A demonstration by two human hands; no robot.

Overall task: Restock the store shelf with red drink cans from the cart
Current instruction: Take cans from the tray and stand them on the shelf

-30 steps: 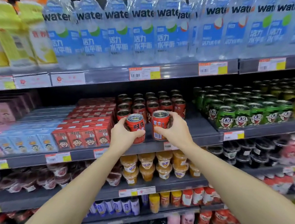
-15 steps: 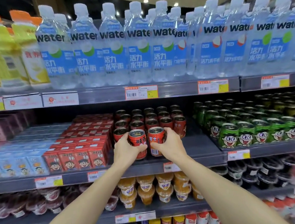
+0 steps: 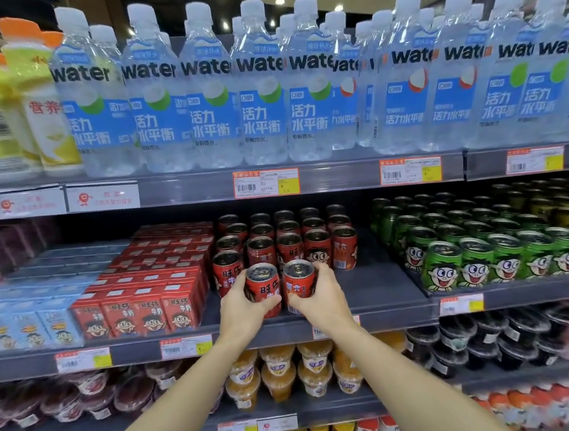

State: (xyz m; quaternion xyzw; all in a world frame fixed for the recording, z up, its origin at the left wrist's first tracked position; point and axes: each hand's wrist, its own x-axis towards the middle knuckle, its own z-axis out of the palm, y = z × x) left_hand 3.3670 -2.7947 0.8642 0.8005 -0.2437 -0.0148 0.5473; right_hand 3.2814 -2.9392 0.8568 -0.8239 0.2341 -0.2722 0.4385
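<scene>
Two red drink cans stand side by side at the front of the grey middle shelf (image 3: 379,289). My left hand (image 3: 243,308) grips the left can (image 3: 263,287) from its left side. My right hand (image 3: 323,298) grips the right can (image 3: 298,279) from its right side. Both cans are upright, just in front of several rows of the same red cans (image 3: 288,240) that reach back into the shelf. Whether the two held cans rest on the shelf or hang just above it I cannot tell. The cart is out of view.
Red milk cartons (image 3: 136,310) fill the shelf to the left of the cans, green cans (image 3: 473,264) to the right. Bare shelf lies between red and green cans. Water bottles (image 3: 258,90) line the shelf above. Pudding cups (image 3: 279,374) sit below.
Both hands have carried their cans forward and down to the shelf front, closing on the standing rows. My head has tilted up, so the shelves sit lower in view.
</scene>
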